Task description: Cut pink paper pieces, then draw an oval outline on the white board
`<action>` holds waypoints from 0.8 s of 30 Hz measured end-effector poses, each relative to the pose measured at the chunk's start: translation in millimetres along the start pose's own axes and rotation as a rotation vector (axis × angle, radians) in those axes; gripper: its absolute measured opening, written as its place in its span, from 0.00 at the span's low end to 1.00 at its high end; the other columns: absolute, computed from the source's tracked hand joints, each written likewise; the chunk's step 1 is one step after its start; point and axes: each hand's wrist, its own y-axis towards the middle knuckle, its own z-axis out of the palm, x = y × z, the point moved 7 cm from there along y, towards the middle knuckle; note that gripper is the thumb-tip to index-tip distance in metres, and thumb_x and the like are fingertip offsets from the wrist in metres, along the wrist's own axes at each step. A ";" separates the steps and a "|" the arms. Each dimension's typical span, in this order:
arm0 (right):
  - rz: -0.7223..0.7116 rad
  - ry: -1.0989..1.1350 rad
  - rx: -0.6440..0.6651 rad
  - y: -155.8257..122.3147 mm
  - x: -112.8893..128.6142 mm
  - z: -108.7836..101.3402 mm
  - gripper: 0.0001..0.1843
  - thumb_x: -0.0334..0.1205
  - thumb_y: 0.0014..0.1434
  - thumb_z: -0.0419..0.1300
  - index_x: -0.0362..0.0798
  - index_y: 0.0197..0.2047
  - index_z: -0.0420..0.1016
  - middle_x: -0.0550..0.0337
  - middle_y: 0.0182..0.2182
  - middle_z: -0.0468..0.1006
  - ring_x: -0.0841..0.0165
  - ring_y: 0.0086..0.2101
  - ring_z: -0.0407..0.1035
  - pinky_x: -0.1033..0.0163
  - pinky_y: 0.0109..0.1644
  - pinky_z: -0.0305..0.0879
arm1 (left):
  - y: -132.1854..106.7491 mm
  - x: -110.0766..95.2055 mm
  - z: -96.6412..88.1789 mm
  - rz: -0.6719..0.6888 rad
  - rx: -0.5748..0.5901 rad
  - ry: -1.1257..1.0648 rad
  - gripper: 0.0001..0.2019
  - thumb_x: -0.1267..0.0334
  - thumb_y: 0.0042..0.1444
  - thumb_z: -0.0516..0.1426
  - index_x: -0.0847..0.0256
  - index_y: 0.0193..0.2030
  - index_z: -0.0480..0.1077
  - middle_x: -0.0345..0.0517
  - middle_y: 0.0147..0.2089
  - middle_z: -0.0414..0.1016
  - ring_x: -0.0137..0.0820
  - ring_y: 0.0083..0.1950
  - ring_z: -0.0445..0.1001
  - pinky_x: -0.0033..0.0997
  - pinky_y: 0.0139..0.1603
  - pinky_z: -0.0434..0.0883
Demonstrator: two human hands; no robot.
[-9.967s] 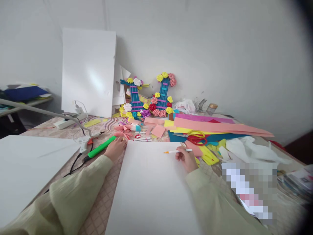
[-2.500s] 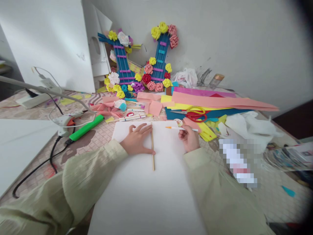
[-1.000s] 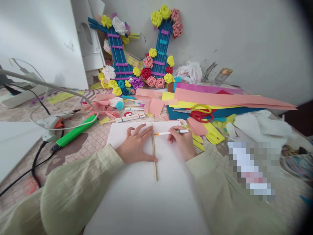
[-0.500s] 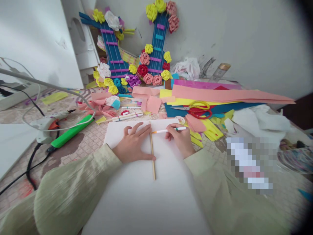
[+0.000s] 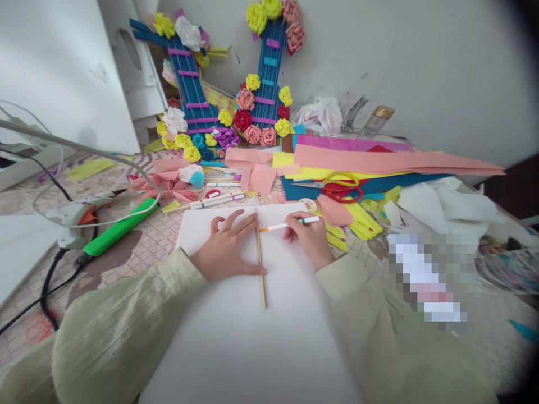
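Observation:
A thin wooden stick (image 5: 263, 289) lies lengthwise on a large white sheet or board (image 5: 252, 353). My left hand (image 5: 225, 247) rests on the sheet with fingers spread. Its fingertips press the stick's upper part and its thumb touches it lower down, steadying it flat. In my right hand (image 5: 309, 235), just to the right, the fingers are closed round a white felt-tip pen (image 5: 275, 226) with a green band. The pen's orange tip points left and is at the stick, close to my left fingertips; whether it touches the sheet I cannot tell.
Scissors (image 5: 347, 188) lie on coloured paper strips (image 5: 391, 160) beyond the sheet. Two flower-trimmed blue guitar shapes (image 5: 269, 73) lean at the back. To the left are a glue gun (image 5: 73, 221), a green bar-shaped object (image 5: 122, 227) and loose cables. Crumpled white paper (image 5: 438, 207) lies right.
The whole view has shifted slightly, so everything sits a little further left. Both hands, the stick and the pen keep nearly the same places on the sheet.

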 end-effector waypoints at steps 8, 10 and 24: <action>0.012 -0.012 0.036 -0.7 0.3 0.6 0.07 0.30 0.45 0.55 0.44 0.18 0.68 0.67 0.10 0.67 0.77 0.12 0.59 0.72 0.16 0.55 | -0.3 0.2 0.2 0.002 -0.003 0.008 0.47 0.31 0.40 0.47 0.58 0.64 0.45 0.48 0.66 0.47 0.49 0.64 0.40 0.56 0.55 0.43; 0.017 -0.016 0.060 -1.2 0.8 1.4 0.08 0.30 0.45 0.55 0.44 0.17 0.67 0.67 0.09 0.67 0.77 0.12 0.58 0.72 0.16 0.54 | -0.2 0.2 -0.4 0.001 -0.002 0.010 0.47 0.31 0.40 0.47 0.57 0.64 0.45 0.48 0.66 0.47 0.49 0.64 0.40 0.55 0.55 0.43; 0.044 -0.048 0.126 -4.8 3.1 1.7 0.06 0.32 0.43 0.55 0.44 0.17 0.68 0.68 0.08 0.66 0.77 0.11 0.57 0.72 0.14 0.53 | -0.6 -0.4 -0.2 -0.003 0.004 0.012 0.47 0.32 0.40 0.48 0.57 0.64 0.44 0.48 0.66 0.47 0.50 0.64 0.40 0.56 0.55 0.41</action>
